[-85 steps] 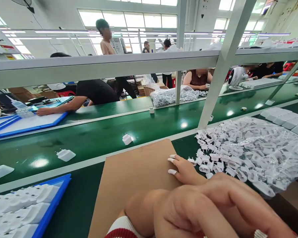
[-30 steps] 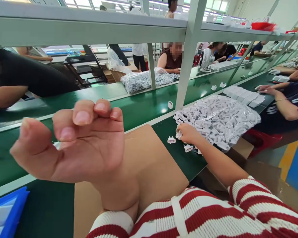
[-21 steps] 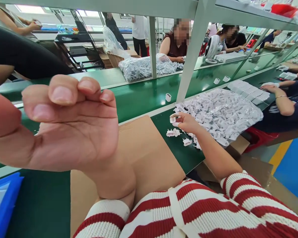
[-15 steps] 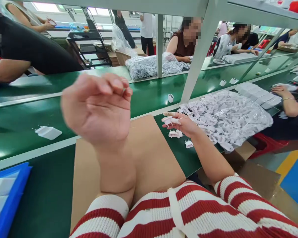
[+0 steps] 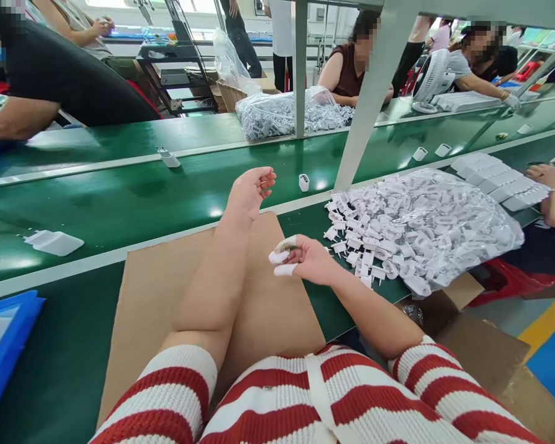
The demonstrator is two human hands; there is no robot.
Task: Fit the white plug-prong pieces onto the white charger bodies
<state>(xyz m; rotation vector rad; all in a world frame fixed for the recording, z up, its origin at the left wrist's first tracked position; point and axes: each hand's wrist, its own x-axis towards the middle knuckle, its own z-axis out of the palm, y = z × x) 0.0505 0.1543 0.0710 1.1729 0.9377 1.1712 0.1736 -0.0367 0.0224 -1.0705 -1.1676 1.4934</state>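
My left hand (image 5: 252, 192) is over the near edge of the green belt, above the far end of the cardboard sheet (image 5: 166, 308). Its fingers are loosely bent and apart, and no object shows in them. A short way to its right, a white charger housing (image 5: 304, 182) stands on the belt, untouched. White covers sit on the thumb and a fingertip of my right hand (image 5: 312, 262). That hand pinches a small white plug piece (image 5: 279, 257) over the cardboard's right side; the fingers partly hide it.
A plastic bag of white plug pieces (image 5: 425, 222) spills loose ones at my right. White chargers (image 5: 58, 242) lie along the green belt (image 5: 198, 185). A slanted metal post (image 5: 358, 117) rises ahead. At left is a blue tray (image 5: 13, 345). Co-workers sit across and at far right.
My left hand has dropped away from the camera, forward and right toward the belt. My right hand has moved left from the loose plug pieces to the cardboard, carrying a plug piece.
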